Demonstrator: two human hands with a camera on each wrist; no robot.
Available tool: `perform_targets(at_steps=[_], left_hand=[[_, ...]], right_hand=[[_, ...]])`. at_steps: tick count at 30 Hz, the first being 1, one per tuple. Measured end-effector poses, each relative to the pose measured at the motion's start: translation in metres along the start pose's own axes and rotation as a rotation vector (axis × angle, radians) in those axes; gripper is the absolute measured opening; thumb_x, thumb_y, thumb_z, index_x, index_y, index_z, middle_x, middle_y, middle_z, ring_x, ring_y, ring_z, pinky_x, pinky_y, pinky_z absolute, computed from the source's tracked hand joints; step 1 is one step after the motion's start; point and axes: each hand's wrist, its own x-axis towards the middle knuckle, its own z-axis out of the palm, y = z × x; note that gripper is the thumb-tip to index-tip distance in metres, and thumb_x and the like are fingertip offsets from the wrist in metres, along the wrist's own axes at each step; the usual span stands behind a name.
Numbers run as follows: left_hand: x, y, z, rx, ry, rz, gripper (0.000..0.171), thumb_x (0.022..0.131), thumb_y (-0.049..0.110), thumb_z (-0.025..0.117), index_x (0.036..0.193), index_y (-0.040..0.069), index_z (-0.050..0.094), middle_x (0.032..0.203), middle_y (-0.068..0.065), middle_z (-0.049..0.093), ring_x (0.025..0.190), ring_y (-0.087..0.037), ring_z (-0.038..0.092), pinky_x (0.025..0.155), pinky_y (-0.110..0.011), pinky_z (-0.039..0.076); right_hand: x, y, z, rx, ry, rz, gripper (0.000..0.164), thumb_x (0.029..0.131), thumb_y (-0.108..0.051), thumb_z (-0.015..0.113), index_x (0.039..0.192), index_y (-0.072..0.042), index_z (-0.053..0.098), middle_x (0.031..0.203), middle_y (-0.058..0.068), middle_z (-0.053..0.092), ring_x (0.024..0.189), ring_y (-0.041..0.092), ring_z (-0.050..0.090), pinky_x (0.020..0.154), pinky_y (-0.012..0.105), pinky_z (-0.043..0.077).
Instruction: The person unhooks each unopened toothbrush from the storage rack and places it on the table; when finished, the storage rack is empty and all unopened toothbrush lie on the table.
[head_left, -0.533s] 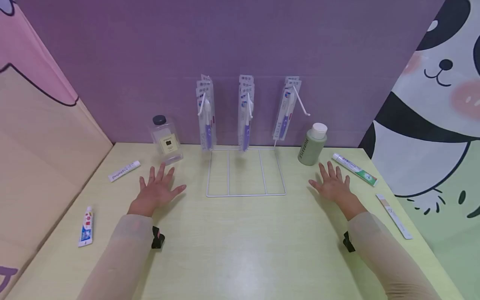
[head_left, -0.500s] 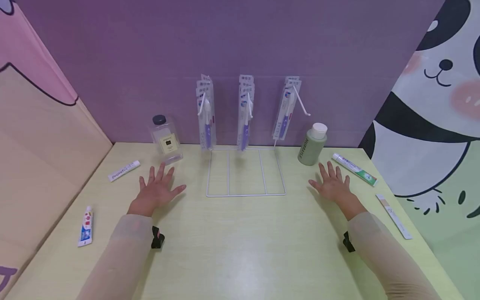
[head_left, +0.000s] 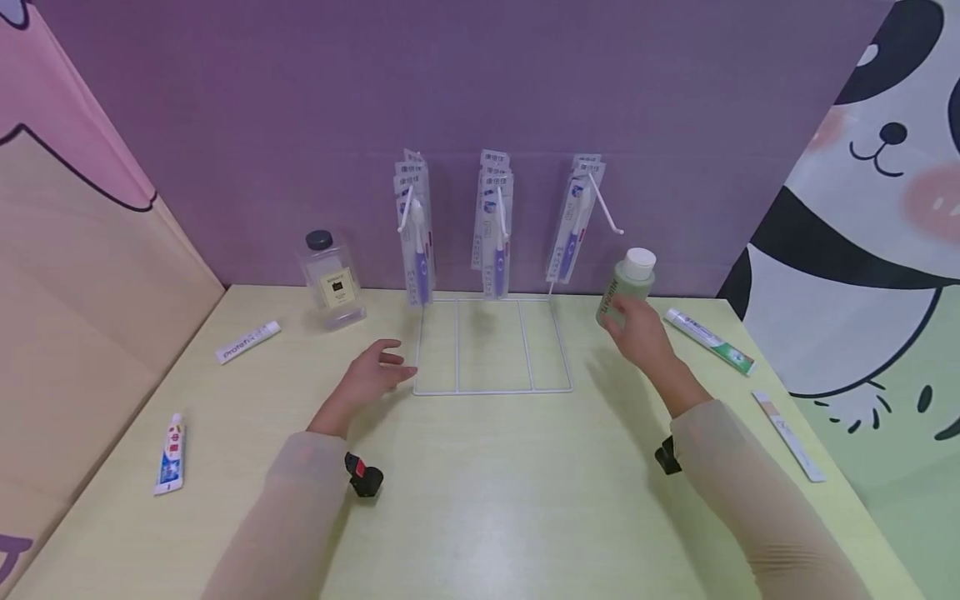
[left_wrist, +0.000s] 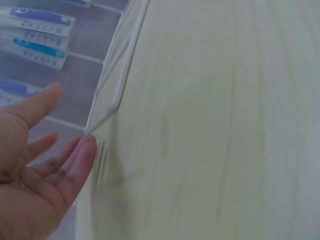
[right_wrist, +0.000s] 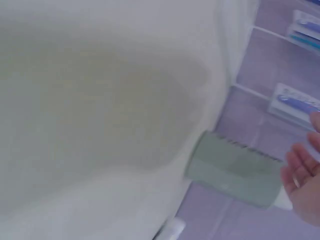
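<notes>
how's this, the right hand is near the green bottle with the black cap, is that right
The cap is white, not black, as the head view shows. The right hand is indeed near the green bottle.

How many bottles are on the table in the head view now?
2: a black-capped clear bottle at the back, left of the wire rack, and a green bottle at the back right, partly covered by the right hand. I see no sign of others hidden.
</notes>
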Motion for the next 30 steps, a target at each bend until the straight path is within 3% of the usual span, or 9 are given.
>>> perform_targets(at_steps=[5, 11, 17, 23, 30], left_hand=[[0.004, 0.002, 0.012, 0.004, 0.018, 0.002, 0.066, 0.081, 0.027, 0.069, 0.134, 0.006, 0.037, 0.12, -0.016, 0.05, 0.098, -0.03, 0.055, 0.082, -0.04, 0.044], [0.007, -0.001, 0.02, 0.049, 0.011, 0.036, 0.06, 0.079, 0.018, 0.07, 0.129, -0.002, 0.043, 0.118, -0.02, 0.052, 0.107, -0.032, 0.049, 0.089, -0.042, 0.038], [0.008, -0.003, 0.021, 0.077, -0.021, 0.024, 0.058, 0.076, 0.01, 0.072, 0.127, 0.0, 0.047, 0.112, -0.016, 0.054, 0.105, -0.028, 0.049, 0.09, -0.04, 0.038], [0.01, -0.007, 0.022, 0.066, -0.048, 0.0, 0.059, 0.076, 0.002, 0.071, 0.129, 0.001, 0.046, 0.112, -0.014, 0.052, 0.103, -0.027, 0.049, 0.089, -0.037, 0.039], [0.01, -0.008, 0.022, 0.058, -0.032, -0.012, 0.058, 0.075, 0.0, 0.071, 0.128, 0.002, 0.047, 0.109, -0.013, 0.052, 0.099, -0.026, 0.051, 0.087, -0.037, 0.04]], right_hand=[[0.034, -0.02, 0.002, 0.283, 0.099, 0.055, 0.033, 0.087, -0.014, 0.06, 0.114, 0.003, 0.052, 0.107, 0.018, 0.057, 0.099, 0.03, 0.053, 0.085, 0.039, 0.041], [0.07, -0.026, 0.006, 0.469, 0.195, 0.143, 0.039, 0.088, -0.016, 0.06, 0.122, -0.001, 0.047, 0.114, 0.014, 0.054, 0.103, 0.023, 0.052, 0.086, 0.029, 0.041], [0.1, -0.031, 0.007, 0.65, 0.301, 0.168, 0.042, 0.085, -0.005, 0.061, 0.123, 0.001, 0.045, 0.112, 0.017, 0.054, 0.1, 0.021, 0.053, 0.085, 0.025, 0.041], [0.112, -0.041, 0.01, 0.755, 0.331, 0.179, 0.038, 0.083, 0.004, 0.059, 0.119, 0.004, 0.046, 0.103, 0.014, 0.056, 0.094, 0.019, 0.054, 0.083, 0.024, 0.042], [0.115, -0.047, 0.016, 0.726, 0.361, 0.19, 0.028, 0.085, -0.002, 0.059, 0.112, -0.002, 0.049, 0.099, 0.012, 0.059, 0.087, 0.017, 0.055, 0.079, 0.024, 0.044]])
